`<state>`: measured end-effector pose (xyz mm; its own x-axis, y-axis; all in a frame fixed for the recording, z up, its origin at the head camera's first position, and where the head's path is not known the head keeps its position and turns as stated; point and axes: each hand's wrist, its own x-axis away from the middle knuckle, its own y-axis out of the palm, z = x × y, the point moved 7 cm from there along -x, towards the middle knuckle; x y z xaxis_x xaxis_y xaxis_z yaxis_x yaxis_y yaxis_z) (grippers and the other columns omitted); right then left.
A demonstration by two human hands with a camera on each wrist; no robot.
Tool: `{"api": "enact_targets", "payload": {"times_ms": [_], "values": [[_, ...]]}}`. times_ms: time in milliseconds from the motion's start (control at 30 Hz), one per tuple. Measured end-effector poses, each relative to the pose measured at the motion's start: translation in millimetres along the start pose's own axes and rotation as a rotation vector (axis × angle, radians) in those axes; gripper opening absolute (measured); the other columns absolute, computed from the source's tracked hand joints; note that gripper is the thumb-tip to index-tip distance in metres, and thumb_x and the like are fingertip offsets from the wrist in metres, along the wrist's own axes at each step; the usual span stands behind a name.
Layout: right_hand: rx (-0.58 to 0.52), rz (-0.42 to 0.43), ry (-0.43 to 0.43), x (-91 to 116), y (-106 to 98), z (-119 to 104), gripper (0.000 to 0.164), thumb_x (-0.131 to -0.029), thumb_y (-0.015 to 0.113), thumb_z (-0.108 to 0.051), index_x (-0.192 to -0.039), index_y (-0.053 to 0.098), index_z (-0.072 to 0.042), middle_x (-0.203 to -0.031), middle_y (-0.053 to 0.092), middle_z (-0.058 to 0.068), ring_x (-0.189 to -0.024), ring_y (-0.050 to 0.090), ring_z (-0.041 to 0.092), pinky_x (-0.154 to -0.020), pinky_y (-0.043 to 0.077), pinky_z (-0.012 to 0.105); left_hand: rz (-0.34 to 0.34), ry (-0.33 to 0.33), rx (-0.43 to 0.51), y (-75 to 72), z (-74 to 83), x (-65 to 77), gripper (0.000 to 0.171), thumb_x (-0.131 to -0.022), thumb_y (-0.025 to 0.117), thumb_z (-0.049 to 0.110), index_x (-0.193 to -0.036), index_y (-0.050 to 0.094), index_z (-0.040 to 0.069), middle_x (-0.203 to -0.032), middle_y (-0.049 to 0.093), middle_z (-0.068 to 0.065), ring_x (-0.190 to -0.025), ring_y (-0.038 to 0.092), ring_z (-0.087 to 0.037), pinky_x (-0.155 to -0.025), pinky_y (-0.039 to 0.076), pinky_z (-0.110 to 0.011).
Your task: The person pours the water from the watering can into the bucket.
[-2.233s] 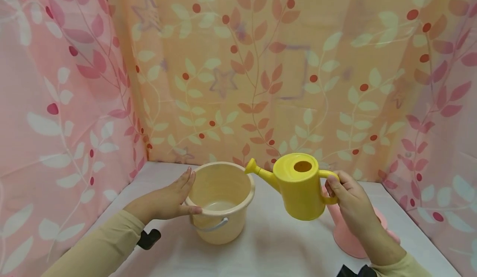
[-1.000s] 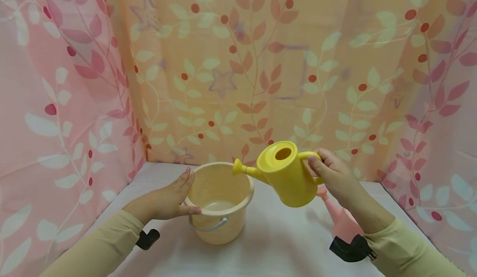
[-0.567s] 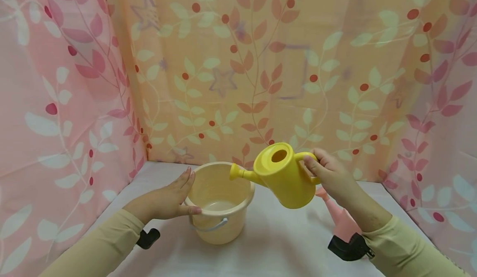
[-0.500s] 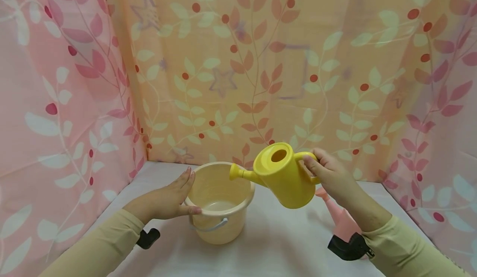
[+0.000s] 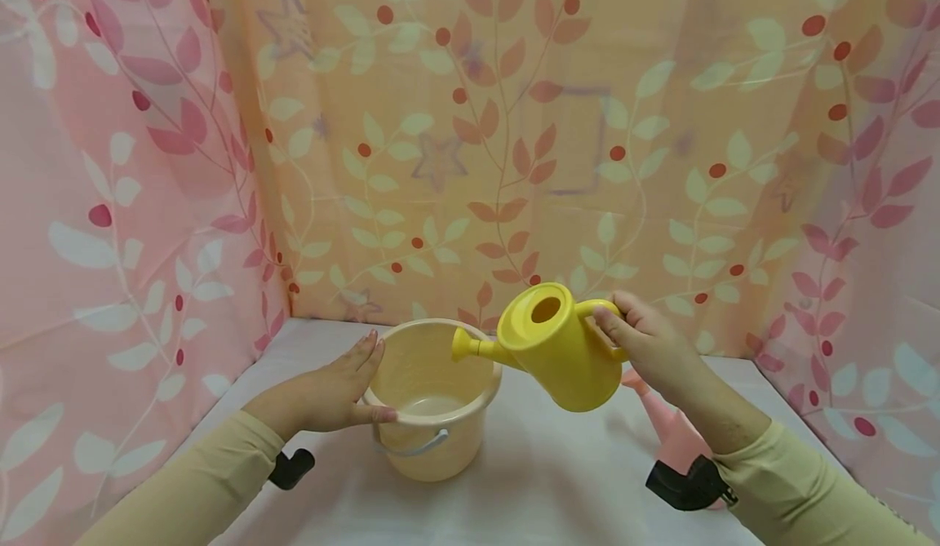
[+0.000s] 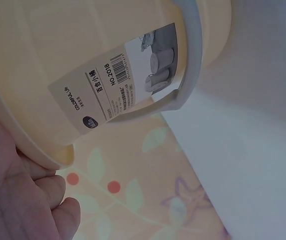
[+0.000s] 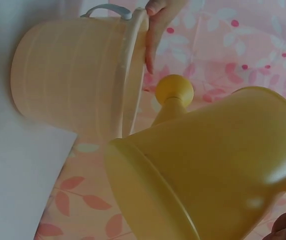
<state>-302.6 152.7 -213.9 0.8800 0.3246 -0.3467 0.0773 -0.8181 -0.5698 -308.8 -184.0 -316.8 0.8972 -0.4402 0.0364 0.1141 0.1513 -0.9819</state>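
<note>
A cream bucket (image 5: pixel 441 448) stands upright on the white table, its grey handle (image 6: pixel 195 50) hanging against the side. My left hand (image 5: pixel 326 395) rests on the left of its rim, thumb along the front edge and fingers stretched toward the back. In the left wrist view, a printed label (image 6: pixel 117 80) shows on the bucket's wall. My right hand (image 5: pixel 649 338) grips the handle of a yellow watering can (image 5: pixel 569 362), held up off the table and tilted left. The spout's round head (image 5: pixel 463 344) is over the bucket's opening; no water shows coming from it.
A pink watering can (image 5: pixel 679 440) stands on the white table (image 5: pixel 543 489) at the right, partly hidden behind my right forearm and the black wrist mount (image 5: pixel 686 485). Patterned cloth (image 5: pixel 499 122) closes off the back and both sides.
The yellow watering can has moved left and tipped toward the bucket, bringing its spout over the opening; over the last half second it has barely moved. The left hand and bucket have stayed still.
</note>
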Motion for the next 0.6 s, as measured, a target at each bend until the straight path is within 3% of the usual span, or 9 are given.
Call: {"api": "enact_targets", "payload": {"times_ms": [600], "values": [[0.008,-0.036,-0.006,-2.9,0.8,0.0,0.035,-0.095,0.045,-0.036,-0.089,0.048,-0.001,-0.083,0.048,0.014,-0.085,0.047,0.028,-0.068,0.045,0.030,0.000,0.026,-0.059,-0.5,2.4,-0.4,0.111,-0.075,0.043,0.076,-0.143,0.013,-0.007,-0.150,0.006,-0.024,-0.138,0.004,-0.037,-0.109,0.012,-0.052]]}}
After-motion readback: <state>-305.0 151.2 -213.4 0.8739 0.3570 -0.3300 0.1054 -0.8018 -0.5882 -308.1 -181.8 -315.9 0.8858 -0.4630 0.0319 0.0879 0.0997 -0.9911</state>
